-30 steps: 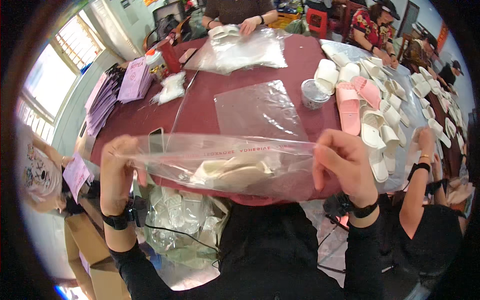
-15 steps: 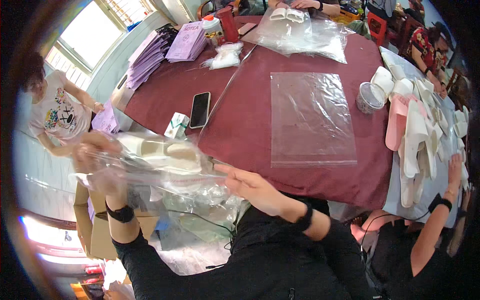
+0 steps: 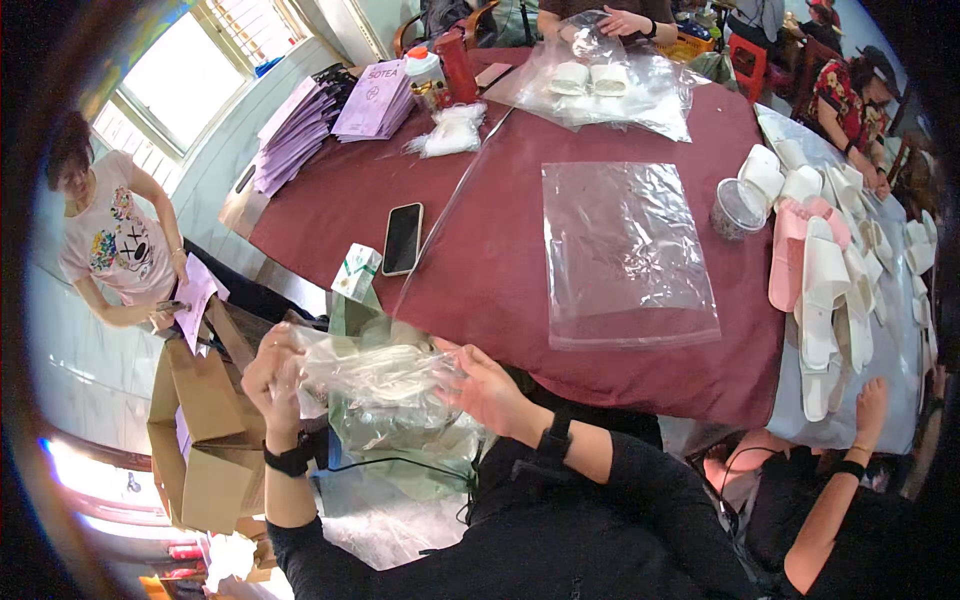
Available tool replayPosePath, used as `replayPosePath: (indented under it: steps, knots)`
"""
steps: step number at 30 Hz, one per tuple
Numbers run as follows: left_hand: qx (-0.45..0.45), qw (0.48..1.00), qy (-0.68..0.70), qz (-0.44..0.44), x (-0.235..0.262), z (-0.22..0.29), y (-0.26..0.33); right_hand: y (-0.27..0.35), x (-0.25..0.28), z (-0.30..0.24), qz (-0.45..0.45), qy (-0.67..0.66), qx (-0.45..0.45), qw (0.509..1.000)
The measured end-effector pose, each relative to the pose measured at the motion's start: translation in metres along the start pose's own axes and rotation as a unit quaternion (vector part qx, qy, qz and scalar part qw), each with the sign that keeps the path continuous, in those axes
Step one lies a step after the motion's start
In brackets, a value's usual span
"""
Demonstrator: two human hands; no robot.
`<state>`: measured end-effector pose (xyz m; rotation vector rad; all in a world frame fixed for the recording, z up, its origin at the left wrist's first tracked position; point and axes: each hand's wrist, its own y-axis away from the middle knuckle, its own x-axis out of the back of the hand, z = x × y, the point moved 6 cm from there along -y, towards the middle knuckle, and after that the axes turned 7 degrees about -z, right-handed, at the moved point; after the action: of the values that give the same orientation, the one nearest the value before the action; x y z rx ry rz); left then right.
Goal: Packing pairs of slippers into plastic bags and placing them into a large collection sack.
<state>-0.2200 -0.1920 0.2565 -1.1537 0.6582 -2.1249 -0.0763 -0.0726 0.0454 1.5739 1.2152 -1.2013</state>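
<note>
Between my hands, off the near left edge of the table, hangs a clear plastic bag (image 3: 385,372) with pale slippers in it; its folds blur their outline. My left hand (image 3: 272,375) is closed on one end of the bag. At the other end, my right hand (image 3: 488,388) grips the plastic, its fingertips partly hidden. Beneath the bag lies more crumpled clear plastic (image 3: 400,432). A flat clear bag (image 3: 632,260) rests on the dark red tablecloth (image 3: 480,240), ahead and to the right of my right hand.
A phone (image 3: 403,238) and small white-green box (image 3: 356,272) lie near the table's left edge. Purple packets (image 3: 372,100) are stacked far left. White and pink slippers (image 3: 822,262) pile up right, beside a plastic cup (image 3: 738,210). An open cardboard box (image 3: 205,420) stands left. Co-workers sit around.
My left hand has moved right and down, bringing the bagged slippers closer to me and turning them. The person at left has lowered a purple packet. Across the table, a co-worker's hands have lifted off bagged slippers.
</note>
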Motion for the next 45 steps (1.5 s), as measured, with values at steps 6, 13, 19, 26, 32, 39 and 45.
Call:
replayPosePath:
  steps: [6,13,19,26,32,39,45]
  knots:
    - [0.248,0.900,-0.073,-0.351,-0.052,-0.023,0.051,-0.015,0.030,0.000,0.044,0.259,0.030,0.964]
    - [0.329,0.828,-0.155,-0.427,-0.114,-0.161,0.195,0.039,-0.046,-0.099,0.123,0.844,0.270,0.447]
    - [0.349,0.785,-0.177,-0.479,-0.132,-0.188,0.207,0.088,-0.026,-0.207,0.363,0.846,0.337,0.199]
    - [0.236,0.695,-0.213,-0.645,-0.158,-0.074,0.107,0.099,0.060,-0.184,0.425,0.843,-0.148,0.294]
    - [0.021,0.891,0.042,-0.451,-0.246,0.037,0.021,0.095,0.043,-0.169,0.403,0.866,-0.098,0.278]
    - [-0.107,0.865,-0.137,-0.471,-0.372,0.054,0.061,0.177,0.033,-0.223,0.353,0.831,0.031,0.429]
    - [-0.113,0.873,-0.098,-0.465,-0.379,0.063,0.075,0.360,0.001,-0.373,0.610,0.706,0.273,0.237]
